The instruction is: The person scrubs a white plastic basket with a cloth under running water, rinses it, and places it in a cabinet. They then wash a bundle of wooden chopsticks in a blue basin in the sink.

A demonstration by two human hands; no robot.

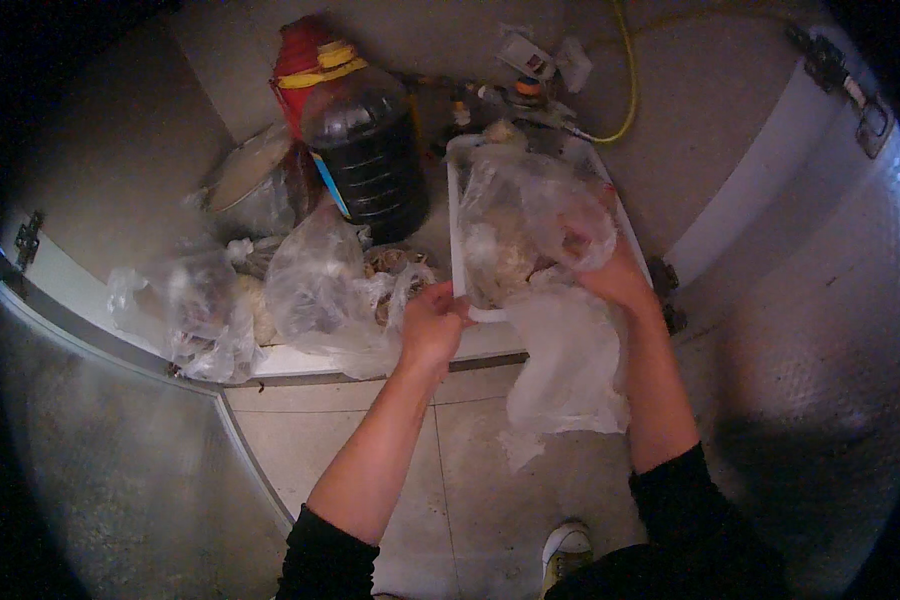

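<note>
A white plastic basket stands in a low cabinet, filled with clear plastic bags. My left hand grips the basket's near left corner. Inside the basket, towards its right side, my right hand is partly covered by a clear bag; its fingers show only dimly through the film, and whether they hold the bag cannot be told. A whitish plastic bag hangs over the basket's near edge, down in front of the cabinet.
Left of the basket stand a large plastic bottle of dark liquid, a red container, a bagged round tub and several knotted plastic bags. Behind are a gas valve and a yellow hose. Cabinet doors stand open at both sides.
</note>
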